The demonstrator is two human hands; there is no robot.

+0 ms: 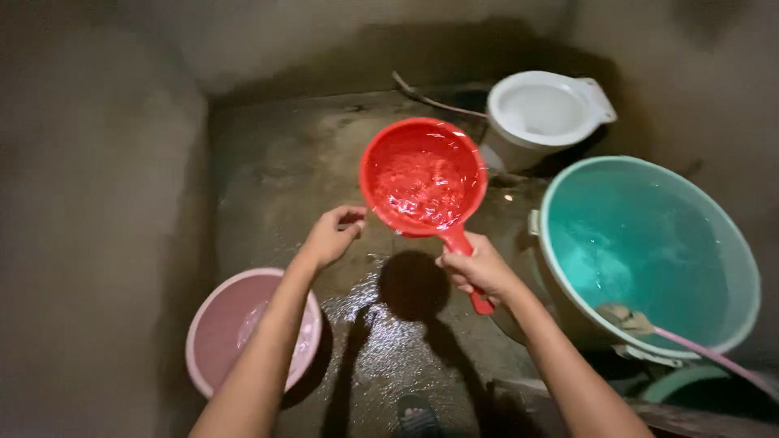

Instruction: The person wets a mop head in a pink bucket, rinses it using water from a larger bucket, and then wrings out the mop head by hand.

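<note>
The red dipper (423, 175) hangs in the air above the wet concrete floor (276, 170), roughly at the centre of the view, its bowl tipped toward the camera so the inside shows. A shallow sheet of water glistens in the bowl, so a scoop appears to have been taken already, and the water has not yet been emptied out. The right hand (480, 269) has its fingers closed firmly round the dipper's handle, whose end sticks out below the fist. The left hand (333, 235) sits at the bowl's lower left rim with the fingers loosely curled; whether they actually touch the rim or stop just short of it cannot be told.

Just to the right of the dipper stands a large teal bucket (734, 243), well filled with water. A pink hose (706, 353) with a cloth-wrapped end lies over its near rim. To the lower left, beside the left forearm, a pink basin (213, 320) holds a little water. Beyond the dipper, against the far wall, a white toilet bowl (545, 113) sits on the floor. The floor under the hands is already wet and shining, with the dipper's shadow falling on it.

No package, label or sign is visible anywhere; the bare walls and plain plastic vessels carry no visible markings.
</note>
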